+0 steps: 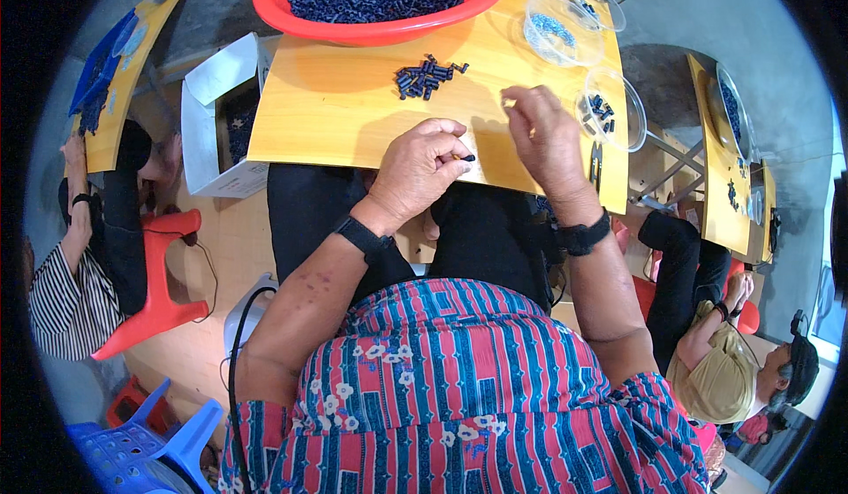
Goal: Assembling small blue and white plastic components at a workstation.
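Observation:
My left hand (419,165) is over the table's near edge, with thumb and fingertips pinched on a small dark cylindrical piece (468,158). Its dark end sticks out past the fingertips toward the right. My right hand (542,136) is raised to the right of it, slightly blurred, with fingers curled and thumb and forefinger close together. Whatever it may hold is too small to make out. Beyond my hands lies a loose pile of dark cylindrical pieces (422,79). A clear round tub (632,116) with several similar pieces stands just right of my right hand.
A red basin (380,31) heaped with dark pieces is at the table's far side. Another clear tub (590,51) holds small bluish parts. Dark tweezers or pliers (595,165) lie at the right edge. An open white carton (201,132) stands left. People sit at tables on both sides.

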The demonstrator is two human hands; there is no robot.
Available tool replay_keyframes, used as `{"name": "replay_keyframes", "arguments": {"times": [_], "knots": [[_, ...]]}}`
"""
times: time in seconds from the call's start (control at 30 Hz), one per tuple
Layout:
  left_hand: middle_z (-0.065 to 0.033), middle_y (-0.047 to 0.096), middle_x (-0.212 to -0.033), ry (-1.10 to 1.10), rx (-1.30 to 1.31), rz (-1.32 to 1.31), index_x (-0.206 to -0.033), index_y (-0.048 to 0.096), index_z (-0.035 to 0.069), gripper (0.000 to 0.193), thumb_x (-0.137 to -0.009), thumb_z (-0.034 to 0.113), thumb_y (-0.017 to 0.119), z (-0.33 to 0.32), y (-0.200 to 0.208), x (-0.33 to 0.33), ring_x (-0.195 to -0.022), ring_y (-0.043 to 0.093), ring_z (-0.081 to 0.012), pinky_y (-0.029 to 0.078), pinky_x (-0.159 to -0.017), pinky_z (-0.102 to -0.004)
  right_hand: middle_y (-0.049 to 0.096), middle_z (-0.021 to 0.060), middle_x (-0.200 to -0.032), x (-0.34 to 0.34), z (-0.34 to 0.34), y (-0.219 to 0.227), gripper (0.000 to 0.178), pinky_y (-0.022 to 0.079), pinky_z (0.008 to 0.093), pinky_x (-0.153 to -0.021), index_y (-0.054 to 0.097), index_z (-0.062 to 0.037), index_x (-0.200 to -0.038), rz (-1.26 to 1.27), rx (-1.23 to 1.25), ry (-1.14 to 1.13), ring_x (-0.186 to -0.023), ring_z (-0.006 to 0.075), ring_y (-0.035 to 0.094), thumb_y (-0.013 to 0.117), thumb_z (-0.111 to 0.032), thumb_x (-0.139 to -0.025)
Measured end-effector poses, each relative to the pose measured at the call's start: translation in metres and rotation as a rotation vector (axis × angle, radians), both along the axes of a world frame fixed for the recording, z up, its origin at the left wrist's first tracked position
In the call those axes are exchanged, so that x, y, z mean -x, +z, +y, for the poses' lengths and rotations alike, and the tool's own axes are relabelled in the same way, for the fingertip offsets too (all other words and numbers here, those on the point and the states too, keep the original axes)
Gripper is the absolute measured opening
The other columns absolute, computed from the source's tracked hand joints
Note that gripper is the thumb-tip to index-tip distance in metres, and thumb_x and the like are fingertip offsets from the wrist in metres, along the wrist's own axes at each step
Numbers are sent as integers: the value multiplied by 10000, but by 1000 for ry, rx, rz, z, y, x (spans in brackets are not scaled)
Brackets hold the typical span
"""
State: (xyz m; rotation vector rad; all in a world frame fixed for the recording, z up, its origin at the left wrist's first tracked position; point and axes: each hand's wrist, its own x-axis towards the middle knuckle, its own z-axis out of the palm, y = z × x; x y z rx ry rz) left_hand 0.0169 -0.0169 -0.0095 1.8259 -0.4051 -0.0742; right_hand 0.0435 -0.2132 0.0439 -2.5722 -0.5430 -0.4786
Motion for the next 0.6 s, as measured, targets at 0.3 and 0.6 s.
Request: {"name": "replay_keyframes", "arguments": {"times": [0.3,0.6], "knots": [[-102,653,-1117,13,-62,-74,-878,689,10,94,-786,23,702,0,-5,1,-692,626,-106,509,-646,-236,599,94,-889,6,3,-31,113,528,384,-713,614,-91,-925,125,102,-29,-910,288,608,611,-93,-812],[-118,667,-1089,33,-205,-366,-860,702,3,79,-790,40,698,-3,-7,-2,-701,639,-139,521,-657,-268,590,156,-818,0,2,-35,90,499,411,-649,650,-63,-931,-41,16,16,-748,357,604,627,-26,-853]]}}
